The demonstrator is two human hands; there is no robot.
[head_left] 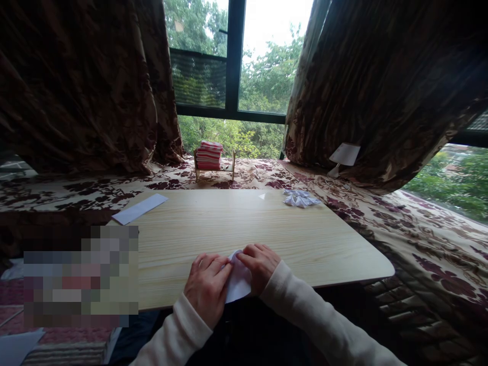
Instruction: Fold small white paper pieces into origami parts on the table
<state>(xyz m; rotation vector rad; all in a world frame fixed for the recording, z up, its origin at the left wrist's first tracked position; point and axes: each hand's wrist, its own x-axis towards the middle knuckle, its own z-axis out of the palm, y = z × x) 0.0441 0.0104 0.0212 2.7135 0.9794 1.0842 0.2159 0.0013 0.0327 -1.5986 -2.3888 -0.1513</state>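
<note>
A small white sheet of paper point(239, 280) is held between my two hands at the near edge of the wooden table point(198, 223). My left hand point(208, 282) grips its left side, with the thumb near the top of the sheet. On the other side my right hand point(261, 264) pinches the upper right part, fingers curled. The paper's lower end hangs free between the hands. At the table's far right lies a group of folded white paper pieces point(301, 199). A tiny white triangle point(262, 196) is left of them. A long white paper strip point(140, 209) lies at the far left.
Behind the table, a small wooden rack point(234, 168) holds folded pink and white cloths point(209, 155) on a flowered cover point(259, 173). A white lamp point(344, 153) stands by the right curtain point(366, 91). Blurred blocks hide an area at the table's left.
</note>
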